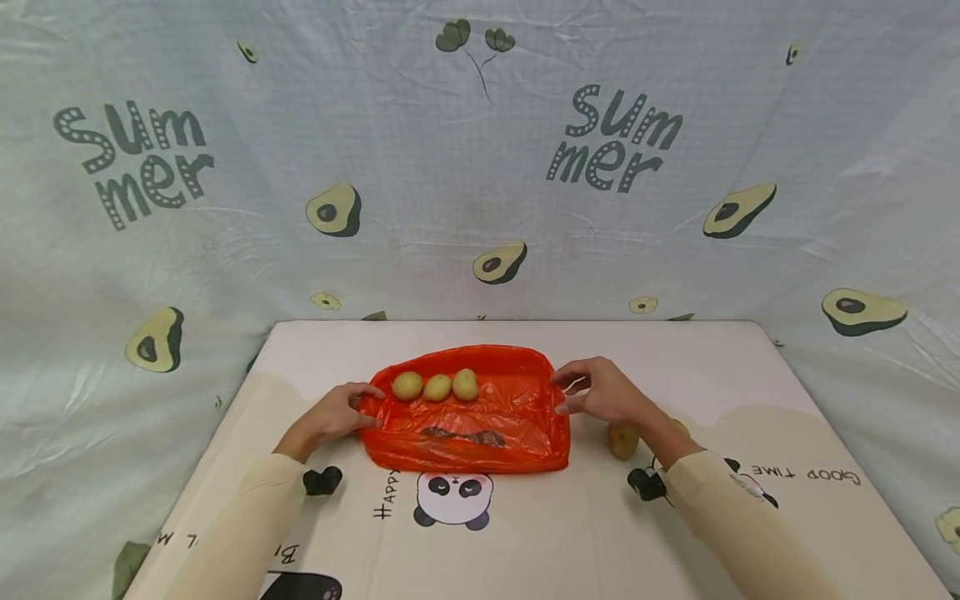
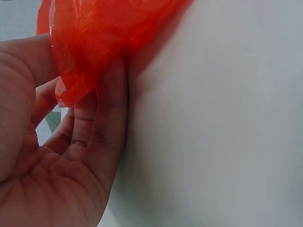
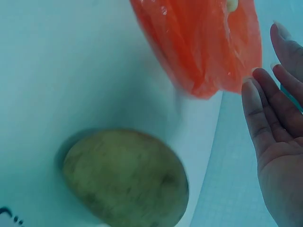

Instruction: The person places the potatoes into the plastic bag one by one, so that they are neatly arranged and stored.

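Observation:
A red plastic bag (image 1: 480, 450) lies spread out with its mouth wide, and three potatoes (image 1: 437, 387) rest in a row inside it, toward the far left. At the bag's left end, my left hand (image 1: 339, 412) holds the edge. Close up in the left wrist view, a gathered corner of the plastic comes between thumb and fingers (image 2: 111, 113). On the opposite end is my right hand (image 1: 600, 390), its thumb and fingers parted, fingertips right at the bag's rim. In the right wrist view those fingers (image 3: 255, 111) are extended beside the plastic.
A potato (image 1: 622, 440) lies on the table to the right of the bag, near my right forearm. Another potato (image 1: 681, 427) is partly hidden behind that forearm. The white table (image 1: 525, 542) carries printed pandas and lettering. A patterned curtain (image 1: 420, 150) hangs behind it.

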